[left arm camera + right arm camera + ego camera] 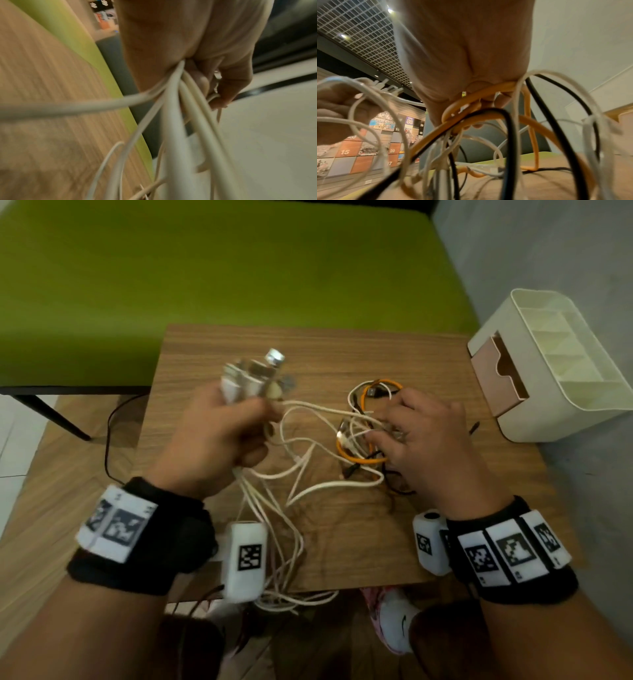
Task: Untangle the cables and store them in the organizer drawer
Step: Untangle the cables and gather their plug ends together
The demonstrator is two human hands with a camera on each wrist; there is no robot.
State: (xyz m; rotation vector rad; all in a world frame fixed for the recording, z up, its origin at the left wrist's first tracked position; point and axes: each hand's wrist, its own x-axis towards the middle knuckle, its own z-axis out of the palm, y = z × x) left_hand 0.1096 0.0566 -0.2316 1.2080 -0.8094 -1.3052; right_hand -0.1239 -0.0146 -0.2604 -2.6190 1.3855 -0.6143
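Note:
My left hand [219, 433] grips a bundle of white cables [274, 508], their plug ends [253, 374] sticking up above the fist. In the left wrist view the white cables [178, 102] run out from under the curled fingers. My right hand [424, 440] sits in the tangle on the small wooden table [342, 350], fingers curled round the orange cable [363, 458]. From the right wrist view the orange cable [488, 92] passes under the fingers, with black [511, 121] and white strands looped around it. The organizer [561, 361] stands at the table's right, its pink drawer [500, 371] pulled open.
A green bench [222, 268] lies behind the table. A grey wall [548, 251] rises on the right. White cable loops hang over the table's near edge [291, 597]. A thin dark cord [113, 433] trails on the wooden floor at the left.

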